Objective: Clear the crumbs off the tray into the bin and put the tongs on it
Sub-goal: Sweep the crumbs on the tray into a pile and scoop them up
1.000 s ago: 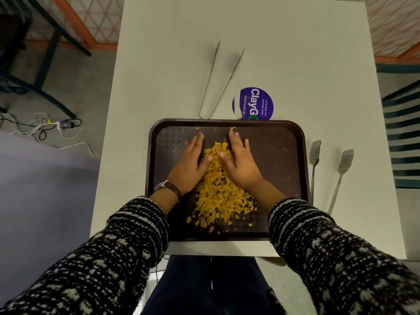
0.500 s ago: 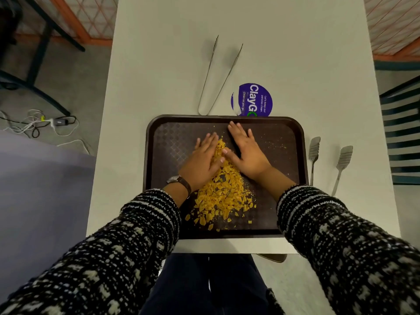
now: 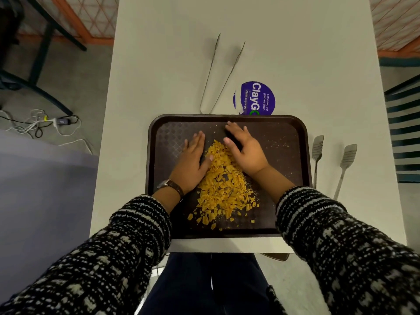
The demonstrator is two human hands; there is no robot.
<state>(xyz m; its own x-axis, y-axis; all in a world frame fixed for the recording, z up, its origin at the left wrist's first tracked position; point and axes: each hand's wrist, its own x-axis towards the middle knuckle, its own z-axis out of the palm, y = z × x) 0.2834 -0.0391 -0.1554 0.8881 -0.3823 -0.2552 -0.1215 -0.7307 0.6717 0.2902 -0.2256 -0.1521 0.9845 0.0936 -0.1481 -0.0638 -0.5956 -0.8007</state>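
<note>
A dark brown tray lies on a pale table and holds a heap of yellow crumbs, which sits between the two hands and spills from there toward the person. The left hand lies flat on the tray with its fingers together and stretched out, its thumb edge touching the left side of the heap. The right hand also lies flat, its fingers slightly spread, its thumb side against the heap's far right edge. Neither hand grips anything. A few tiny specks lie on the tray floor to the right of the right hand. A wristwatch sits on the left wrist, and both arms wear black-and-white knitted sleeves. Just beyond the fingertips, past the tray's far rim, slim metal tongs lie on the table with their closed end touching or nearly touching the rim and their tips pointing away. Beside them, beyond the right hand, a round purple sticker is partly covered by the tray. To the right of the right hand, off the tray, a second pair of tongs with flat slotted ends lies on the table. Left of the table, grey floor carries a tangle of cables, and dark table legs stand farther back.
</note>
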